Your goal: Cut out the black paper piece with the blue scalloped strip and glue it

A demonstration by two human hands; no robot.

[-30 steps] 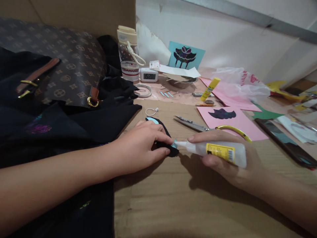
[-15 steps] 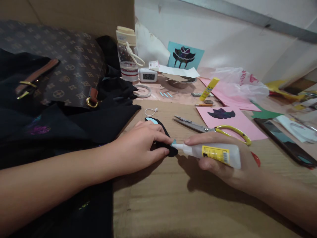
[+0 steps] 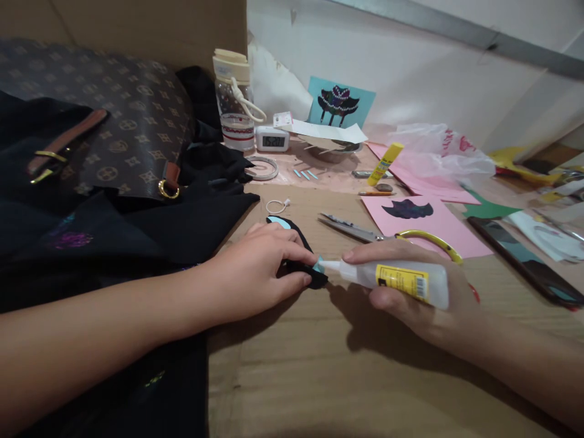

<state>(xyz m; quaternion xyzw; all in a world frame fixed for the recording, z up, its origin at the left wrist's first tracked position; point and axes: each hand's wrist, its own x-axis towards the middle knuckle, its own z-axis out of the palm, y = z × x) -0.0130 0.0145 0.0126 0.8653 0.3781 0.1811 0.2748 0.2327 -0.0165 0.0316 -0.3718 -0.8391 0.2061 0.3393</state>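
Observation:
My left hand presses on a piece of black fabric on the cardboard, thumb and fingertips pinching its right end. Light blue paper shows along the fabric's top edge and again beside my fingertip; my hand covers the rest. Lying sideways in my right hand is a clear glue bottle with a yellow label. Its white nozzle points left, and the tip meets the light blue bit by my left fingertips. Scissors with yellow handles lie just behind my right hand.
A pink card bears a dark cut-out. Behind are a glue stick, a pencil, a digital clock and a water bottle. A phone lies right; black cloth and a brown bag fill the left.
My right hand and the glue bottle have shifted slightly to the right, uncovering more of the light blue bit at the nozzle. My left hand stays put.

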